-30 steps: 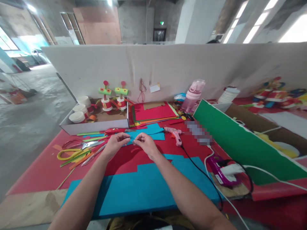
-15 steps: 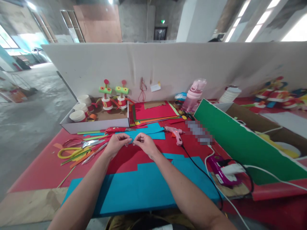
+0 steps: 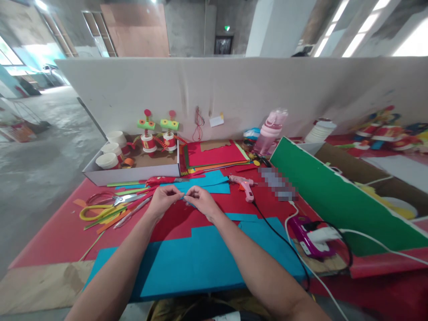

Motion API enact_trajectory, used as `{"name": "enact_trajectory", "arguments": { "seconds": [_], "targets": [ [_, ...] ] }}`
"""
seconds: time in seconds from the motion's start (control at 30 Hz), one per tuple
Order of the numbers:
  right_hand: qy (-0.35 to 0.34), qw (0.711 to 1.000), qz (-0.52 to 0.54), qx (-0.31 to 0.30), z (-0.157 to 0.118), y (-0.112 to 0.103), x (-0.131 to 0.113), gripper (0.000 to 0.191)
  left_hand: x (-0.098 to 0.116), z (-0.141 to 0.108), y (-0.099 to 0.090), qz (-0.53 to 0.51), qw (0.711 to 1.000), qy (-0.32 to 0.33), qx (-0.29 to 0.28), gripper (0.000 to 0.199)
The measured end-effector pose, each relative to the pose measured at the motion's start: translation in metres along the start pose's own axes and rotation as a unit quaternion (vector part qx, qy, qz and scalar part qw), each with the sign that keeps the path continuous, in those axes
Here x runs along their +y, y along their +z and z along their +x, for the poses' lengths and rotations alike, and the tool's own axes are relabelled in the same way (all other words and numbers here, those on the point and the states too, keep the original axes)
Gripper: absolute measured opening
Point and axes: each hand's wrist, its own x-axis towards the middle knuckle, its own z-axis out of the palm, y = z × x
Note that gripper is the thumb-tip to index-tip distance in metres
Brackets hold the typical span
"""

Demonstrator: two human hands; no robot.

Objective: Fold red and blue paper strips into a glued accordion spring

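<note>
My left hand point(image 3: 166, 199) and my right hand point(image 3: 200, 201) meet fingertip to fingertip over the red table covering. Both pinch a small blue paper piece point(image 3: 190, 203), mostly hidden by the fingers. Behind them lie blue paper strips point(image 3: 209, 180). A pink glue gun point(image 3: 246, 189) rests to the right of my right hand. Left of my left hand are yellow-handled scissors point(image 3: 96, 212), red-handled scissors point(image 3: 100, 198) and coloured paper strips point(image 3: 109, 218). Large blue sheets point(image 3: 187, 263) lie beneath my forearms.
A white tray point(image 3: 143, 171) holds paper cups and two figures at the back left. A pink bottle point(image 3: 270, 131) stands behind. To the right are a green-sided box point(image 3: 334, 200), a purple power strip point(image 3: 309, 240) and trailing cables.
The fingertips have shifted slightly, and a little more of the blue piece shows below my right fingers. The camera view has moved slightly.
</note>
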Motion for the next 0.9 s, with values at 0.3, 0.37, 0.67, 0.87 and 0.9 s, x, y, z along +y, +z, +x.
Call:
{"name": "enact_trajectory", "arguments": {
  "seconds": [0.3, 0.37, 0.67, 0.87, 0.9],
  "targets": [
    [0.029, 0.999, -0.007, 0.032, -0.0003, -0.0023, -0.0015, 0.033, 0.0007, 0.0024, -0.0003, -0.048, 0.998, 0.021, 0.043, 0.017],
    [0.037, 0.999, -0.016, 0.023, -0.0008, -0.0023, -0.0029, 0.034, 0.0005, 0.0024, -0.0009, -0.047, 0.998, 0.025, 0.043, 0.017],
    [0.056, 0.998, -0.008, 0.020, -0.0024, -0.0042, -0.0079, 0.036, 0.0006, 0.0022, -0.0020, -0.046, 0.996, 0.042, 0.069, 0.018],
    [-0.049, 0.995, -0.073, 0.049, -0.0013, -0.0068, -0.0056, 0.029, -0.0006, 0.0037, -0.0045, -0.044, 0.992, 0.058, 0.102, 0.017],
    [-0.079, 0.990, -0.103, 0.053, -0.0009, -0.0070, -0.0048, 0.026, -0.0007, 0.0040, -0.0049, -0.045, 0.991, 0.060, 0.107, 0.017]
  ]
}}
